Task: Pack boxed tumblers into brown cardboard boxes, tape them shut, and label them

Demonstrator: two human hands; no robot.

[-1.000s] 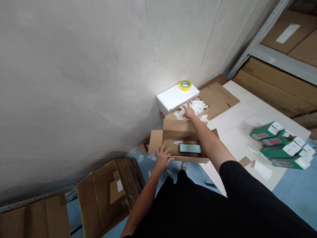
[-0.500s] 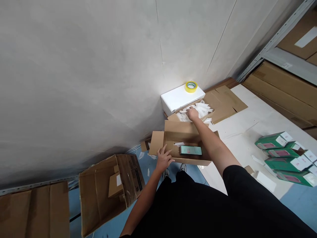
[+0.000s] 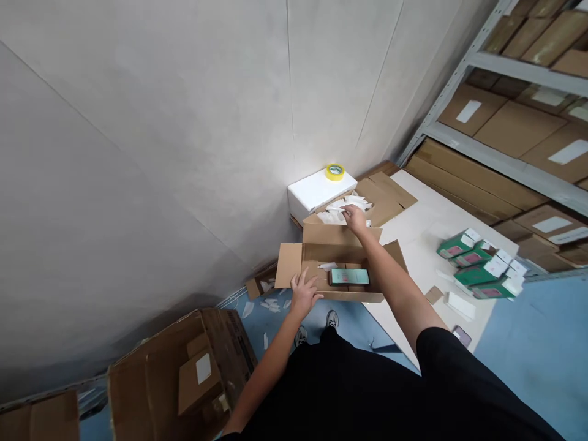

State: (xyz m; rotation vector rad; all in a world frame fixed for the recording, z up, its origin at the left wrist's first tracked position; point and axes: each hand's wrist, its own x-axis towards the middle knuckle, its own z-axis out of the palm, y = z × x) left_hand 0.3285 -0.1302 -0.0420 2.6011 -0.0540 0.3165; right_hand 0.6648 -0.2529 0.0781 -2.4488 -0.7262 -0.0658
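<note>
A plain black short-sleeved fabric top [image 3: 367, 398] spreads across the lower middle and lower right of the frame, its surface so evenly dark that folds hardly show. The loose black right sleeve [image 3: 445, 373], right of centre near the bottom, ends in a straight, plain hem around the upper arm. At the bottom edge, left of centre, only a sliver of the matching black left sleeve [image 3: 229, 437] shows. Both forearms are uncovered, and the left hand [image 3: 303, 296] and right hand [image 3: 354, 218] are bare. Below centre, black trouser legs [image 3: 337, 344] blend into the top without a visible seam. Beneath them appear low white-and-grey shoes [image 3: 332, 320] with darker patches; their finer markings are too small to read.
</note>
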